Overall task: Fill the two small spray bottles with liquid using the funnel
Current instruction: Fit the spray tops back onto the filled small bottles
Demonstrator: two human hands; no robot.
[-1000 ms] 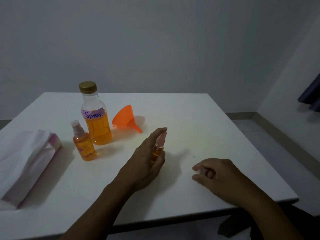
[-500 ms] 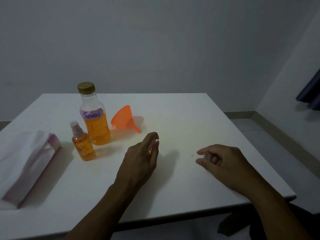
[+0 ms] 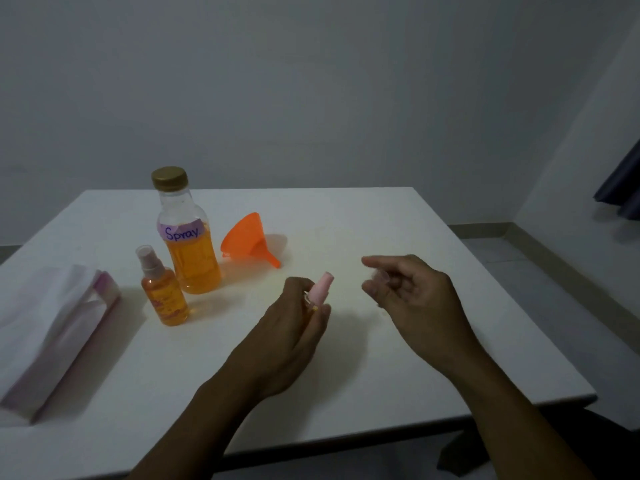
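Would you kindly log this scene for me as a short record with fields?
left hand: grips small pink-nozzled spray bottle
right hand: near it, blurred, contents unclear
large clear bottle labelled Spray: gold cap on, partly full, orange liquid
capped small spray bottle: holds orange liquid, beside it
orange plastic funnel: on its side, white table

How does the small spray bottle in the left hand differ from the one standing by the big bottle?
The held bottle is gripped in the left hand and tilted; the standing bottle sits upright on the table. The held bottle's pink nozzle is bare; the standing bottle wears a clear cap. The standing bottle shows orange liquid; the held bottle's body is mostly hidden. Both are small pump sprayers.
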